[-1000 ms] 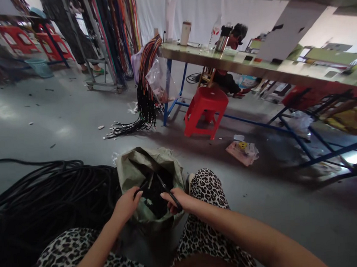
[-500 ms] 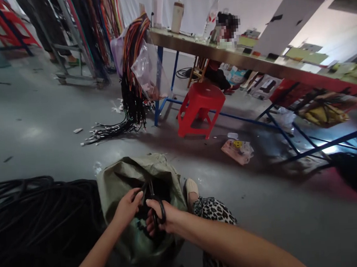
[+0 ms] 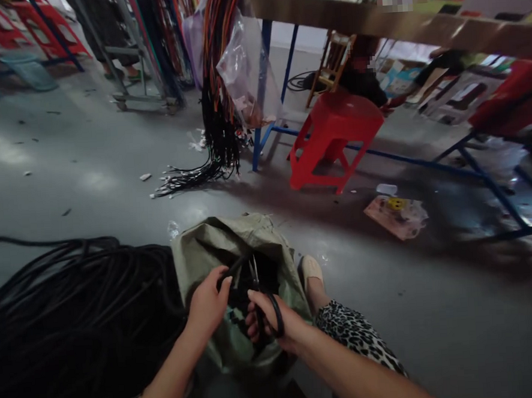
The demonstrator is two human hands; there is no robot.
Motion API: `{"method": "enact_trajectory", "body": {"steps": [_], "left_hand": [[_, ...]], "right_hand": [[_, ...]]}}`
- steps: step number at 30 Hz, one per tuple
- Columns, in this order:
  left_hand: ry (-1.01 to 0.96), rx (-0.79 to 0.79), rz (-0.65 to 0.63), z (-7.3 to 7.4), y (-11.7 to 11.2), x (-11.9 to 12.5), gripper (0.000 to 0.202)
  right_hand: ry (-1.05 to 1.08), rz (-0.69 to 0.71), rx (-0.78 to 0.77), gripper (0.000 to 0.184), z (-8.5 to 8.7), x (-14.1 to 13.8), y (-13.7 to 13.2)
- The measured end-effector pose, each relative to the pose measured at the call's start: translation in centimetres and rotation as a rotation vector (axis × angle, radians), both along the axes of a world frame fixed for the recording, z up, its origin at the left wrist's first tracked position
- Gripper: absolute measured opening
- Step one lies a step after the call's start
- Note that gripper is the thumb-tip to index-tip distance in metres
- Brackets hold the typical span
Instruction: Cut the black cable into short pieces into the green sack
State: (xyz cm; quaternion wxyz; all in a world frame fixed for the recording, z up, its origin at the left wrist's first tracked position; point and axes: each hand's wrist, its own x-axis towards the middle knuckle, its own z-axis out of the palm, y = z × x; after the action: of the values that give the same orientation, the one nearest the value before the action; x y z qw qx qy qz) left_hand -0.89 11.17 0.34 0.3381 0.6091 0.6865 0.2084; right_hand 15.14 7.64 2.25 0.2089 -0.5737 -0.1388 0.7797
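Here, at lower centre, the right hand (image 3: 274,326) has its grip closed through the scissors' (image 3: 256,277) loops, stiff and sharp; the left hand (image 3: 208,301) pinches a black cord (image 3: 234,266), likely soft and light, above the open sack (image 3: 206,250).

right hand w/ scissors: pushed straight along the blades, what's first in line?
Right hand: likely the thin black cord the left hand holds, at the black-handled scissors' tips; then the olive-green woven sack. Depth unclear.
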Motion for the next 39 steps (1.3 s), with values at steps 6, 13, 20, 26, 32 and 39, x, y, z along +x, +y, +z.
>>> {"method": "enact_trajectory", "body": {"steps": [6,13,20,26,32,39], "left_hand": [[-0.192,-0.113,0.106,-0.2,0.7,-0.6,0.037],[-0.371,-0.219,0.187,0.5,2.1,-1.0,0.044],[-0.501,-0.345,0.239,1.2,0.7,-1.0,0.044],[-0.496,-0.384,0.183,1.1,0.7,-0.3,0.045],[-0.490,-0.413,0.136,0.8,0.9,0.1,0.050],[-0.515,-0.409,0.144,1.2,0.9,0.5,0.054]], "right_hand": [[-0.130,0.138,0.192,0.028,-0.7,-1.1,1.7],[-0.345,0.431,0.318,0.035,-1.7,1.6,3.1],[-0.305,0.572,0.386,0.040,-2.4,1.9,2.6],[-0.282,0.555,0.333,0.036,-2.0,1.4,2.5],[-0.258,0.527,0.337,0.037,-2.2,1.6,2.5],[-0.221,0.481,0.344,0.036,-2.4,2.6,1.8]]}}
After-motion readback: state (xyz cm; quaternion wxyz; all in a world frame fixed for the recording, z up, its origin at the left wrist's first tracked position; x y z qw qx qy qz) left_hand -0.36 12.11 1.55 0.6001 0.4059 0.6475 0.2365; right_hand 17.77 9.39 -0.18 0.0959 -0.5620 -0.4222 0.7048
